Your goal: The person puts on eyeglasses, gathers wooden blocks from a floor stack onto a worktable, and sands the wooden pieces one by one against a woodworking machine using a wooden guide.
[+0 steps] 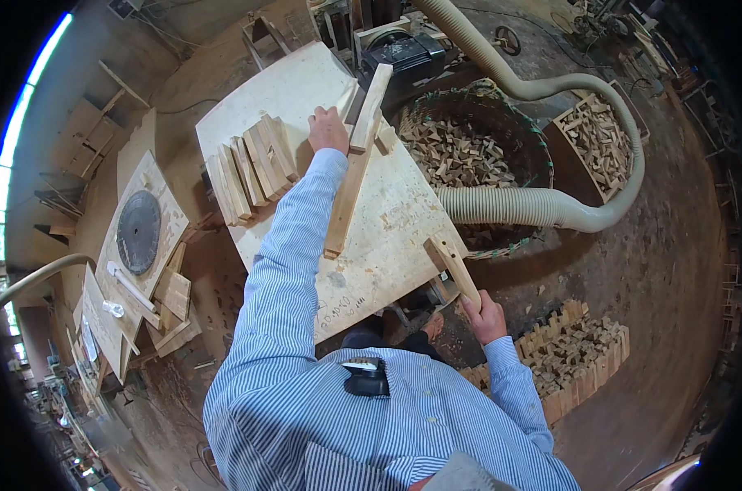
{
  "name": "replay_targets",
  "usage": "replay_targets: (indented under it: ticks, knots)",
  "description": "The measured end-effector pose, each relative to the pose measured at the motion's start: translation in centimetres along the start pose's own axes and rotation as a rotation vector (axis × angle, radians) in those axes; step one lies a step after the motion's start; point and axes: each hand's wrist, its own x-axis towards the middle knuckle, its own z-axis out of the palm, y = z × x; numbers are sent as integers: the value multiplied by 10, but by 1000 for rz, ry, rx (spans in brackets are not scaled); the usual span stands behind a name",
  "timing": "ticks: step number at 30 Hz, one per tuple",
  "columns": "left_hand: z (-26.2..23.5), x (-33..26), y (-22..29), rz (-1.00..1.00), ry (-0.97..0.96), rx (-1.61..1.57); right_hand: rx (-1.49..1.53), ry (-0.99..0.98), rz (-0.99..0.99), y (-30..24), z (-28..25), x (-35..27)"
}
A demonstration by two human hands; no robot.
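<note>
Gripping a wooden bar (458,272), right hand (487,317) sits at its near end; left hand (328,131), grip unclear

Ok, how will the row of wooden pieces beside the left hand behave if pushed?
The wooden pieces look thick and straight-edged, so probably stiff and unlikely to roll. With gaps showing between some, they may shift separately.

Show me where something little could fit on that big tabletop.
The tabletop has room between the wooden bar and wooden handle, amid scattered dust, and beyond the row of wooden pieces. It's crowded from that row to the left hand.
</note>
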Motion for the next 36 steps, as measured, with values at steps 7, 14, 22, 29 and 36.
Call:
replay_targets:
  ticks: [7, 14, 22, 29, 36]
  knots:
    - [10, -11, -15, -128, -105, -285, -12, -3, -5, -10, -7, -1]
    - [34, 1, -18, -227, -211, -320, -41, -25, 22, -16, -11, -2]
    - [47, 28, -11, -320, -268, -435, -40, -24, -11, -10, -7, -1]
    - [38, 26, -1, -287, -235, -348, -21, -54, 2, -4, -3, 2]
    - [32, 20, 3, -303, -193, -384, 22, -55, 2, 6, 5, 5]
